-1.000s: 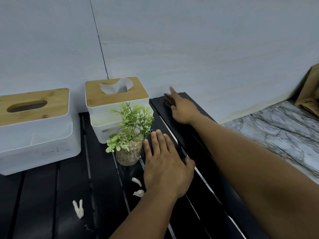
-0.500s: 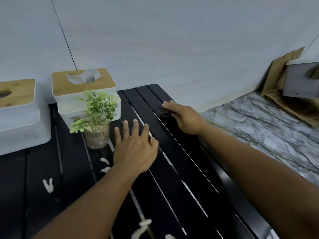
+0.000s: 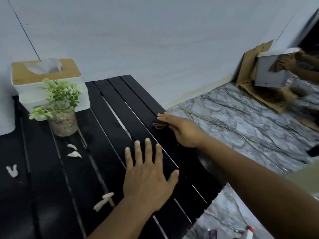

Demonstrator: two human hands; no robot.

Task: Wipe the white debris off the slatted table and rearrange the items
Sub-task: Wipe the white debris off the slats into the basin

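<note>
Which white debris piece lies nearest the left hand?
The elongated debris pair just beside the left hand's wrist; the other pieces lie farther left, toward the plant.

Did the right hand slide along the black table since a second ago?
Yes. The right hand slid back toward the person along the table's right edge, away from the wall end and the tissue box.

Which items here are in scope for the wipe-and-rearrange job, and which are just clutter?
In scope:
slatted table
white debris
potted plant
tissue box
left hand
right hand

Lying about:
cardboard
grey box
marble floor
</note>
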